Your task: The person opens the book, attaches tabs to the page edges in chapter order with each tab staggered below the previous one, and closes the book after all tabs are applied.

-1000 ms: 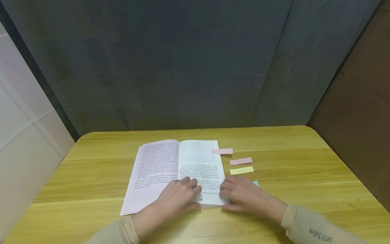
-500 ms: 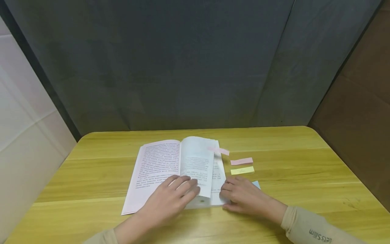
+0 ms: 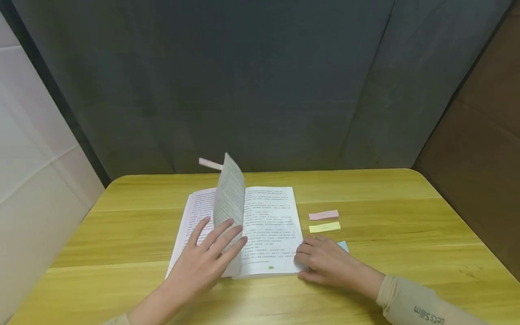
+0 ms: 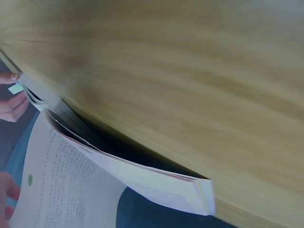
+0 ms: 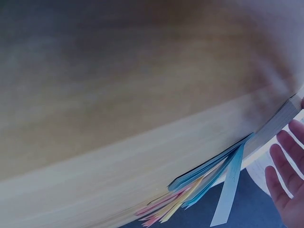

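An open book (image 3: 272, 230) lies on the table, with one leaf (image 3: 230, 194) standing nearly upright near its middle. A pink sticky strip (image 3: 210, 164) juts left from the leaf's upper edge. My left hand (image 3: 203, 262) has its fingers spread against the lower part of this leaf, over the left page. At the lower right corner, my right hand (image 3: 325, 259) grips the book's edge, with fingers bent on the page side and thumb at the bottom edge. The left wrist view shows the book's page edges (image 4: 156, 178) and part of the right hand (image 4: 14, 104).
Right of the book lie a pink sticky pad (image 3: 323, 215) and a yellow sticky pad (image 3: 325, 227). A blue sticky pad (image 3: 343, 246) is partly hidden behind the right hand. The wooden table (image 3: 406, 234) ends at a dark curtain (image 3: 260, 90).
The leaf with the pink strip has swung up and left from the right side, uncovering another printed page. My left hand has moved left with its fingers spreading. My right hand has stayed put.
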{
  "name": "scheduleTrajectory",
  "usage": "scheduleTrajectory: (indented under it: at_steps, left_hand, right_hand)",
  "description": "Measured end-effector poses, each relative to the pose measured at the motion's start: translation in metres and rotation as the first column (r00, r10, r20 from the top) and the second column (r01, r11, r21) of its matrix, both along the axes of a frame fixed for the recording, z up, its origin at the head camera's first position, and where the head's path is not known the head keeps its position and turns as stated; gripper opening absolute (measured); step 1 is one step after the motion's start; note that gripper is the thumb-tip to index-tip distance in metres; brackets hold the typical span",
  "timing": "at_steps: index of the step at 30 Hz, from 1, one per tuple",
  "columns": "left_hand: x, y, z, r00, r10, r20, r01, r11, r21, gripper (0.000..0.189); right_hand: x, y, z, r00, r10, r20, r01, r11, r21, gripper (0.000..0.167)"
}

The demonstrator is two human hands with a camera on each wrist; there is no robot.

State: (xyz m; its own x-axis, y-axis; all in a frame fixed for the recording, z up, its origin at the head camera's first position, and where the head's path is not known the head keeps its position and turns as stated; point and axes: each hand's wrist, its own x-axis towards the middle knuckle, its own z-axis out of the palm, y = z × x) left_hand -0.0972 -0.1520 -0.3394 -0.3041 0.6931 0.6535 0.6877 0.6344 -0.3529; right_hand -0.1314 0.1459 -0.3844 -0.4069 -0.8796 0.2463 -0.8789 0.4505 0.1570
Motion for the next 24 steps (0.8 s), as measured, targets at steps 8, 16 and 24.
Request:
scheduleTrajectory:
  at_steps: [8,16,24]
  left_hand:
    - [0.002,-0.016,-0.009,0.963,0.221,0.153,-0.203,0.971,-0.126,0.037]
    - [0.0,-0.003,-0.027,0.902,0.202,0.383,-0.138,0.973,-0.187,0.043]
    - [-0.002,0.02,-0.032,0.867,0.228,0.443,-0.144,0.966,-0.214,0.019]
  right_hand:
    - [0.0,0.0,0.0,1.0,0.007,0.004,-0.007,1.0,-0.01,0.024]
    - [0.001,0.001,-0.001,1.0,0.002,0.001,-0.002,1.0,-0.015,0.024]
    - [0.001,0.001,-0.001,1.0,-0.012,0.002,0.012,1.0,-0.019,0.026]
